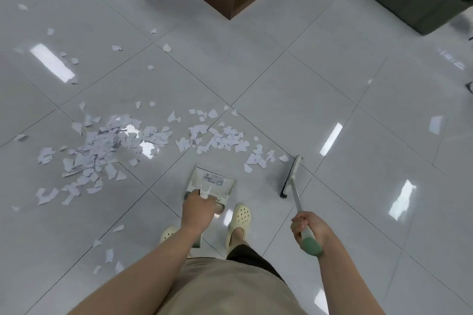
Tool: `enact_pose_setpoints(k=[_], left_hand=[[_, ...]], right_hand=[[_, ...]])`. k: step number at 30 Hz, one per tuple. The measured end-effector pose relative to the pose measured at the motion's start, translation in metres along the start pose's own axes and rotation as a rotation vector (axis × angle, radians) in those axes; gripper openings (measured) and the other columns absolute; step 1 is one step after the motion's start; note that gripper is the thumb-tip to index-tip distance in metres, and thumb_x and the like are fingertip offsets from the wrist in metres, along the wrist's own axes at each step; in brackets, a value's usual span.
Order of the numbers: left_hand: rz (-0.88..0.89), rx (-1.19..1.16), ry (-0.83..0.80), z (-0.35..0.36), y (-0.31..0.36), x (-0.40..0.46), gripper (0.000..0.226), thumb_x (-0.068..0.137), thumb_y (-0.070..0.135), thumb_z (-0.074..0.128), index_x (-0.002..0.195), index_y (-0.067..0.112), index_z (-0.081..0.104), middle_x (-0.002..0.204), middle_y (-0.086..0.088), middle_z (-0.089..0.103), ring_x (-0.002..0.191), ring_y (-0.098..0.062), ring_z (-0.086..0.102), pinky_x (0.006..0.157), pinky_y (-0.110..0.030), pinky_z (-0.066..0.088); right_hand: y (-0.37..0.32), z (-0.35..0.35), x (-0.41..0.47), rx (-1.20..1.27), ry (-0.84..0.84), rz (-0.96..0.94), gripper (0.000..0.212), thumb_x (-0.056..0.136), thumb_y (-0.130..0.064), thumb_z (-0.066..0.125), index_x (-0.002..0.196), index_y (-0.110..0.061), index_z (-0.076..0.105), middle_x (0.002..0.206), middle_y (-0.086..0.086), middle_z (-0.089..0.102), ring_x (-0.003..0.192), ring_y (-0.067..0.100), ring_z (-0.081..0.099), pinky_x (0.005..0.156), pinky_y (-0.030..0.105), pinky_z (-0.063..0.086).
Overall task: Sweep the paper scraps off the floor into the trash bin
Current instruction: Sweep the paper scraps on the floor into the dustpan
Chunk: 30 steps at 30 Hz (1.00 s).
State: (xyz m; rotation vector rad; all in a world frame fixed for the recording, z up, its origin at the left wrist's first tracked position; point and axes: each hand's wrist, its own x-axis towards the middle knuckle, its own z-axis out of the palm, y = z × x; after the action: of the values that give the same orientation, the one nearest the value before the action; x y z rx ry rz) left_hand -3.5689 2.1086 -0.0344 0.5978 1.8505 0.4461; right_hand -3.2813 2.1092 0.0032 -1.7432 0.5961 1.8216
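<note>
The left hand (198,203) grips the dustpan (211,183) handle, its mouth facing the paper scraps (107,143) strewn over the floor (332,84). The right hand (305,225) clutches the broom (291,176), bristles just beside the nearest scraps, seemingly ready to sweep. No bin visible.

Around one dustpan (212,184) on the floor: one broom (290,178) to its right, two hands, two cream clogs (239,222) just behind it, and paper scraps (107,146) beyond and left, too many to count.
</note>
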Motion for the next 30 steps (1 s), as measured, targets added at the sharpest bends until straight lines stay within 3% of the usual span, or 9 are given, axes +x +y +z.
enact_pose_setpoints(k=[6, 11, 14, 16, 20, 24, 27, 30], left_hand=[[-0.036, 0.013, 0.080, 0.040, 0.026, 0.005, 0.014, 0.092, 0.025, 0.060, 0.100, 0.018, 0.068, 0.100, -0.012, 0.068, 0.073, -0.023, 0.061, 0.056, -0.027, 0.045], [-0.033, 0.019, 0.136, 0.060, 0.041, -0.005, 0.009, 0.095, 0.021, 0.058, 0.088, 0.026, 0.062, 0.090, -0.006, 0.065, 0.064, -0.016, 0.056, 0.049, -0.024, 0.042], [-0.058, -0.017, 0.178, 0.066, 0.043, -0.008, 0.006, 0.096, 0.020, 0.056, 0.097, 0.021, 0.061, 0.087, -0.001, 0.064, 0.067, -0.016, 0.057, 0.052, -0.027, 0.043], [-0.065, -0.038, 0.195, 0.070, 0.047, -0.012, 0.007, 0.096, 0.018, 0.055, 0.098, 0.021, 0.061, 0.085, 0.003, 0.064, 0.066, -0.015, 0.057, 0.051, -0.026, 0.042], [-0.097, -0.137, 0.250, 0.073, 0.053, -0.019, 0.022, 0.096, 0.017, 0.055, 0.078, 0.030, 0.051, 0.082, -0.007, 0.065, 0.060, -0.020, 0.051, 0.045, -0.026, 0.040], [-0.126, -0.188, 0.304, 0.071, 0.060, -0.025, 0.033, 0.096, 0.019, 0.056, 0.073, 0.033, 0.038, 0.081, -0.011, 0.063, 0.067, -0.025, 0.054, 0.052, -0.031, 0.044], [-0.128, -0.209, 0.325, 0.067, 0.065, -0.023, 0.023, 0.096, 0.022, 0.057, 0.077, 0.029, 0.048, 0.077, -0.009, 0.062, 0.066, -0.025, 0.055, 0.051, -0.030, 0.045], [-0.134, -0.234, 0.342, 0.066, 0.072, -0.016, 0.018, 0.096, 0.024, 0.058, 0.080, 0.030, 0.052, 0.079, -0.009, 0.065, 0.065, -0.025, 0.055, 0.046, -0.027, 0.042]], right_hand=[[-0.041, 0.018, 0.038, -0.457, 0.057, 0.078, 0.027, 0.086, 0.007, 0.043, 0.070, -0.015, 0.038, 0.046, 0.001, 0.035, 0.030, 0.011, 0.034, 0.029, 0.016, 0.032], [-0.057, 0.054, 0.048, -0.686, 0.013, 0.153, 0.017, 0.088, 0.003, 0.043, 0.075, -0.008, 0.047, 0.052, 0.003, 0.039, 0.034, 0.012, 0.037, 0.033, 0.019, 0.035], [-0.061, 0.081, 0.047, -0.673, -0.084, 0.209, 0.012, 0.088, 0.004, 0.046, 0.087, -0.007, 0.048, 0.055, 0.003, 0.039, 0.036, 0.011, 0.038, 0.033, 0.019, 0.037], [-0.072, 0.103, 0.047, -0.596, -0.170, 0.259, 0.013, 0.089, 0.004, 0.046, 0.084, -0.008, 0.047, 0.054, 0.001, 0.037, 0.035, 0.009, 0.037, 0.032, 0.018, 0.037], [-0.128, 0.135, 0.053, -0.442, -0.269, 0.420, 0.031, 0.081, 0.011, 0.052, 0.068, -0.013, 0.039, 0.047, 0.001, 0.036, 0.029, 0.011, 0.038, 0.027, 0.023, 0.037], [-0.168, 0.150, 0.052, -0.346, -0.417, 0.503, 0.048, 0.067, 0.022, 0.064, 0.065, -0.017, 0.037, 0.048, -0.002, 0.037, 0.032, 0.011, 0.041, 0.029, 0.025, 0.039], [-0.166, 0.163, 0.038, -0.432, -0.436, 0.469, 0.043, 0.069, 0.018, 0.060, 0.061, -0.017, 0.036, 0.046, -0.002, 0.036, 0.030, 0.010, 0.038, 0.029, 0.021, 0.035], [-0.159, 0.158, 0.024, -0.421, -0.490, 0.496, 0.051, 0.054, 0.025, 0.069, 0.058, -0.015, 0.038, 0.044, -0.003, 0.035, 0.028, 0.009, 0.036, 0.028, 0.019, 0.032]])
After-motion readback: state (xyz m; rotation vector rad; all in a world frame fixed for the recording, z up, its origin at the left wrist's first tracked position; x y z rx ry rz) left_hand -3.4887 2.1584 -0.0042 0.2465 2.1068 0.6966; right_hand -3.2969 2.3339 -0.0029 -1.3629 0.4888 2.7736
